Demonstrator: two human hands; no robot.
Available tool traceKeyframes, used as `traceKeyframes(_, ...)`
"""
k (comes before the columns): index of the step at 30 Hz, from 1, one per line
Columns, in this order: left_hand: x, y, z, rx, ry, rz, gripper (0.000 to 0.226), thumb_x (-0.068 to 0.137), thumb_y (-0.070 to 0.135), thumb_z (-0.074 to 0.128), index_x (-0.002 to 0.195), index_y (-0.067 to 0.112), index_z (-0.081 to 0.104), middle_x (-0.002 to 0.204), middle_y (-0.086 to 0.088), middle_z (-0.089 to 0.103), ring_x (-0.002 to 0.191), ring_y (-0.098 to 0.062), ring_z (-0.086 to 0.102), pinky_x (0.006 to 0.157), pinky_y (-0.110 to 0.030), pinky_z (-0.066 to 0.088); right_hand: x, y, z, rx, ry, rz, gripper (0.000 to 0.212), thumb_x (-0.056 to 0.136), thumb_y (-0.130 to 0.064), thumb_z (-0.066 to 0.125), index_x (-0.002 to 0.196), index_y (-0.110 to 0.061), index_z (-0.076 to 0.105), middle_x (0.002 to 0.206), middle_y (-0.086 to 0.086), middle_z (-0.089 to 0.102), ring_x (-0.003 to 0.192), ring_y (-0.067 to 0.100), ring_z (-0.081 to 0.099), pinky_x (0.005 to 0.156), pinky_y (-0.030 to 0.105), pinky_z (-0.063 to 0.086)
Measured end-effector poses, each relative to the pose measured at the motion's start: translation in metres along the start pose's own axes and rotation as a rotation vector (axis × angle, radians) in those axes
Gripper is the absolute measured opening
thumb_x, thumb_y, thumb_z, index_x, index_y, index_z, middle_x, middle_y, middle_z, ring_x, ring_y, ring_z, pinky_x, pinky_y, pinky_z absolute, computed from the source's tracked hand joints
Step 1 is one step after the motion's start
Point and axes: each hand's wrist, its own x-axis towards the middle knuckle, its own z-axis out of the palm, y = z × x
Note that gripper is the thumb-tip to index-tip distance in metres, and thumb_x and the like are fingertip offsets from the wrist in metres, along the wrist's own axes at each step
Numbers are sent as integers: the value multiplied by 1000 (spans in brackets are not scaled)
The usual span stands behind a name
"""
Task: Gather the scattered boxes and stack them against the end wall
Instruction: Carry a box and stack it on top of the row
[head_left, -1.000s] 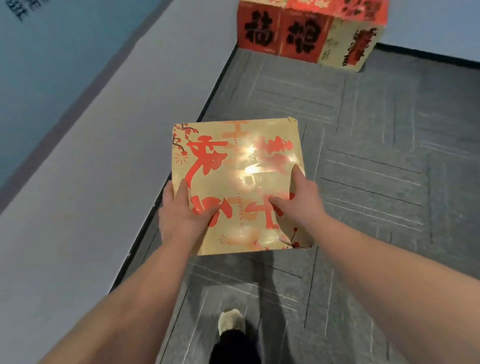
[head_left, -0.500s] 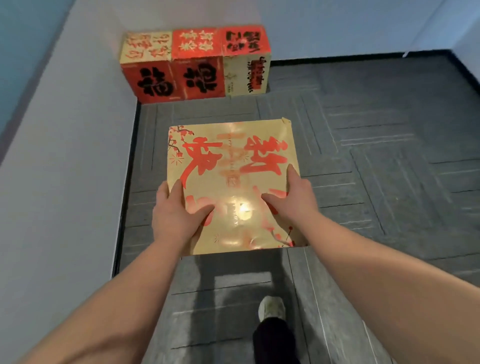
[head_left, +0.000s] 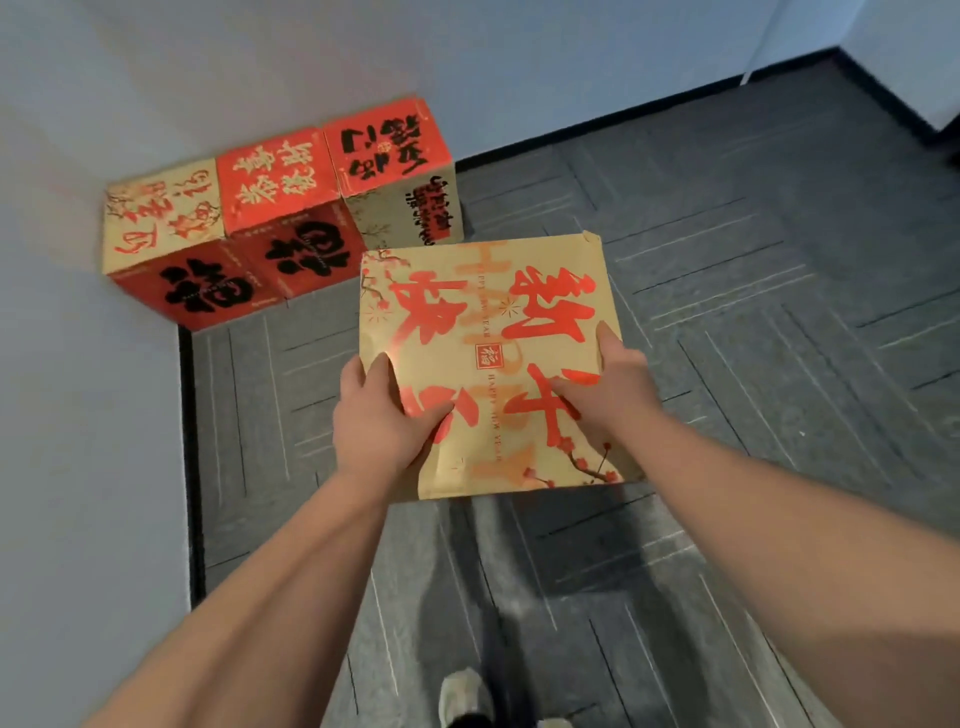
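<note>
Carry the gold box (head_left: 488, 364) level to the row of three boxes (head_left: 280, 218) standing in the corner against the end wall (head_left: 467, 57). The likely spot is on top of the row or at its open right end — square its edges to the neighbours before letting go.

The left hand (head_left: 382, 421) grips the near left edge, thumb on top; the right hand (head_left: 610, 379) grips the near right edge likewise. The box is held above the carpet floor (head_left: 753, 312), near the row.

Appearance: square gold top face, red characters, plum-blossom sprigs at two corners — one far corner slightly creased.
</note>
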Motion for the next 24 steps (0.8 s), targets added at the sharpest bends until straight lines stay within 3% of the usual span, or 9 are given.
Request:
traceKeyframes(9, 203, 85, 44, -13, -158, 42, 88, 68, 59, 73, 141, 27, 34, 150, 2, 23, 128, -25, 42, 96, -40, 44, 175, -55, -59, -32, 68, 85, 79, 83, -44, 69, 148, -30, 26, 134, 8, 45, 121, 29, 50, 96, 44, 45)
traceKeyframes(15, 317, 136, 67, -29, -175, 86, 70, 70, 49, 76, 127, 26, 43, 138, 1, 34, 117, -22, 47, 84, -37, 48, 292, -79, -78, -29, 89, 132, 76, 80, -46, 71, 143, -33, 31, 128, 8, 48, 116, 29, 54, 95, 49, 50)
traceKeyframes(19, 388, 166, 83, -1, -191, 79, 72, 69, 52, 76, 129, 28, 43, 142, 1, 34, 121, -24, 47, 88, -41, 49, 373, -91, -89, 2, 68, 134, 71, 82, -45, 70, 141, -38, 31, 123, 1, 48, 108, 23, 59, 86, 47, 56)
traceKeyframes(24, 478, 206, 108, 12, -168, 38, 79, 70, 53, 75, 135, 25, 41, 146, 0, 31, 129, -22, 40, 96, -40, 44, 484, -112, -105, -13, -2, 151, 87, 80, -49, 70, 150, -32, 21, 126, 5, 49, 109, 25, 57, 88, 47, 55)
